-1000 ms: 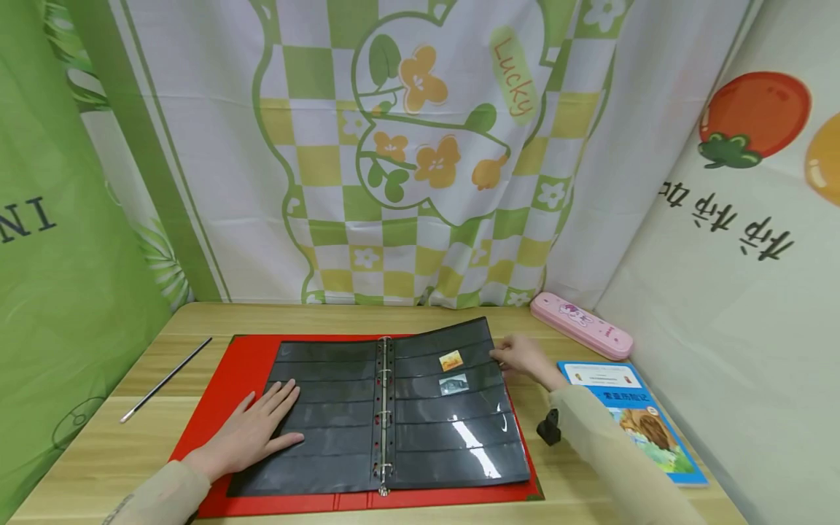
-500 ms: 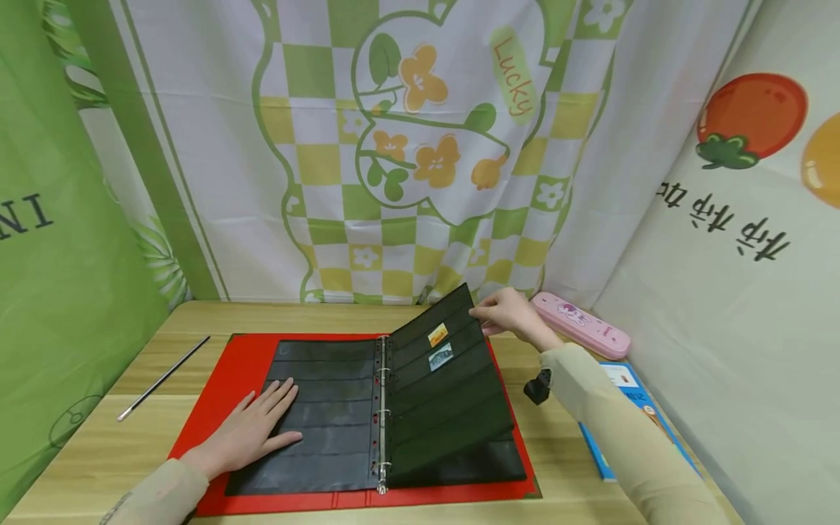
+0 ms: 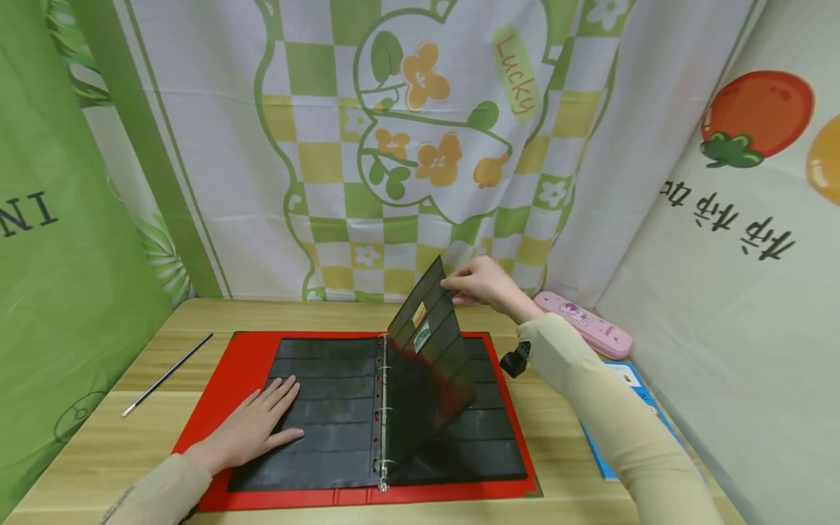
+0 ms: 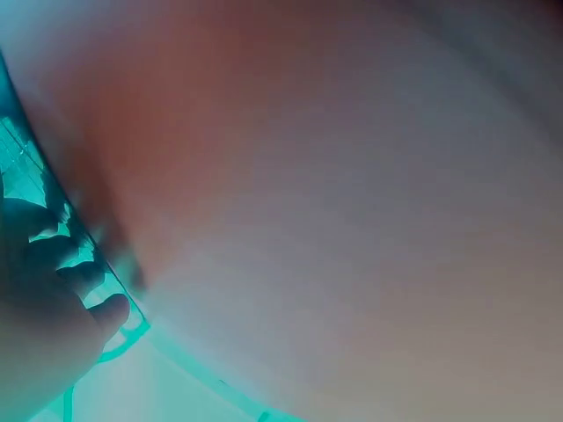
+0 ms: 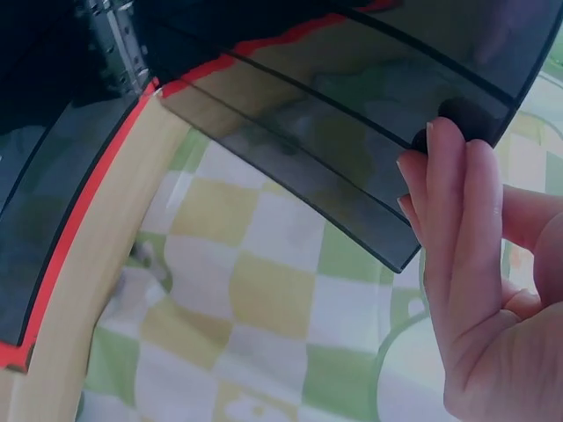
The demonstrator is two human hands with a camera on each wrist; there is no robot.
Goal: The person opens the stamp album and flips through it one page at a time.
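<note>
R hand [image 3: 488, 284] pinching edge of raised page [image 3: 426, 368], ctr of frame; L hand [image 3: 252, 426] flat on open red binder [image 3: 219, 394], lower ctr. Page: blk, semi-transp., tilted, w/ 2 small pics, yellow & grey-green. Wood-grain table [image 3: 98, 467]: thin rod [image 3: 167, 375] lower L, pink case [image 3: 587, 324] & blue book [image 3: 622, 375] lower R. Green/white checked curtain [image 3: 315, 160] upper ctr; fruit-print cloth [image 3: 709, 292] far R.

The bench [image 3: 262, 315] has a pale wood-grain top. An open red binder [image 3: 384, 397] lies across its middle, reaching toward the near edge. A slim dark stick [image 3: 167, 375] with a pale end slants near the left edge. By the far right corner sits a pink pencil case [image 3: 593, 326]; just nearer, along the right edge, lies a blue book [image 3: 631, 378], partly hidden from view.
</note>
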